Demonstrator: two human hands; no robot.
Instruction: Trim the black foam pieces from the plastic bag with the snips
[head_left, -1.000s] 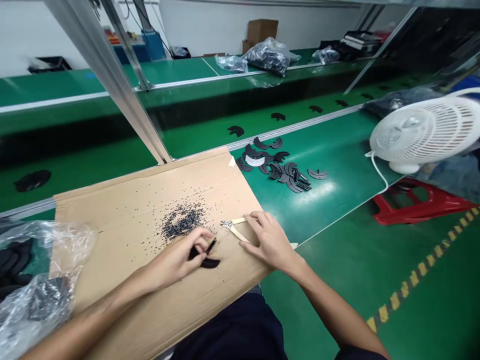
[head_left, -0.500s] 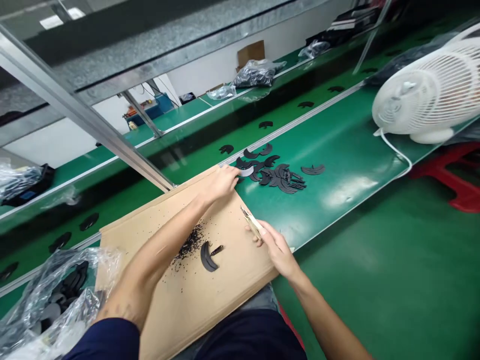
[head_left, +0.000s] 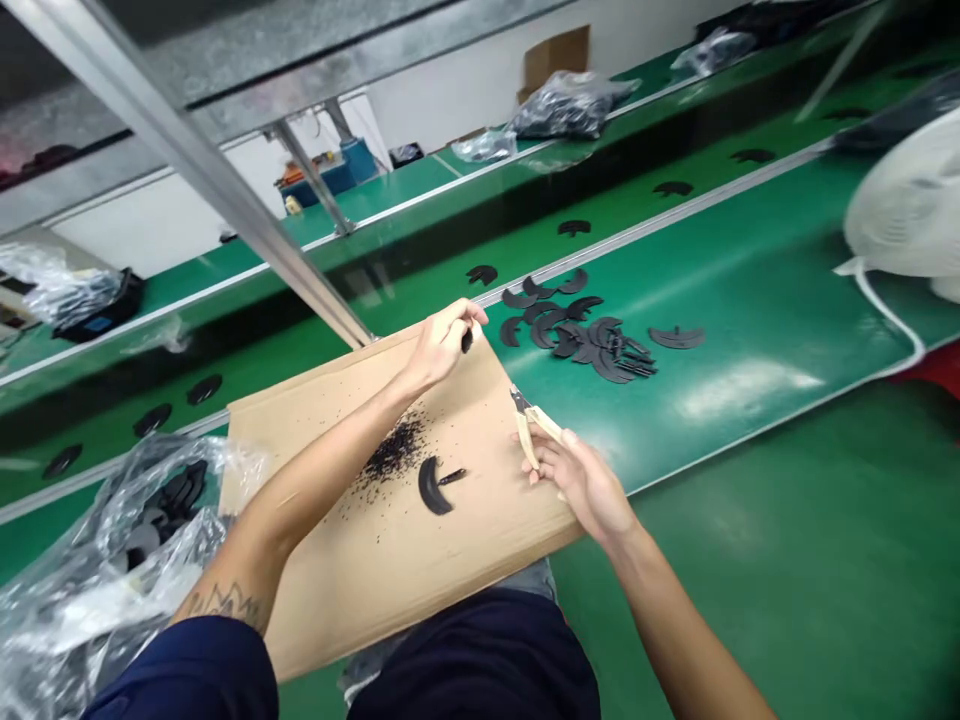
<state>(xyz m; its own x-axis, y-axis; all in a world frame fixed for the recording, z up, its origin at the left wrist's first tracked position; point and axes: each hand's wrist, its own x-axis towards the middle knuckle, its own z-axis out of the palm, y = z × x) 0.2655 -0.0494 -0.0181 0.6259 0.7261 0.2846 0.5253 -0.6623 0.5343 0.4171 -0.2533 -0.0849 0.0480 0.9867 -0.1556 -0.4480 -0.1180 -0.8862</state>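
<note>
My left hand (head_left: 444, 345) is closed above the far right corner of the cardboard (head_left: 315, 590). A small black plastic part (head_left: 467, 341) shows under its curled fingers; most of it is hidden. In my right hand (head_left: 589, 480) is a pair of nippers (head_left: 537, 425) with cream handles, spread apart, the dark jaws pointing up and away. On the cardboard lies a black crescent-shaped part (head_left: 433, 487) with a short stem (head_left: 452, 477) beside it. Behind it is a heap of tiny black scraps (head_left: 394, 450), partly screened by my left forearm.
Several black crescent parts (head_left: 600, 345) are piled on the green table (head_left: 720, 300) right of the cardboard. More lie spaced along the green strip (head_left: 420, 290) behind. A clear plastic bag (head_left: 97, 570) of parts stands left, a white fan (head_left: 911, 205) right. A metal post (head_left: 247, 230) slants across.
My left hand has drawn back from the pile with a black part in its fingers. The nippers' handles have spread apart in my right hand. The camera view has shifted left.
</note>
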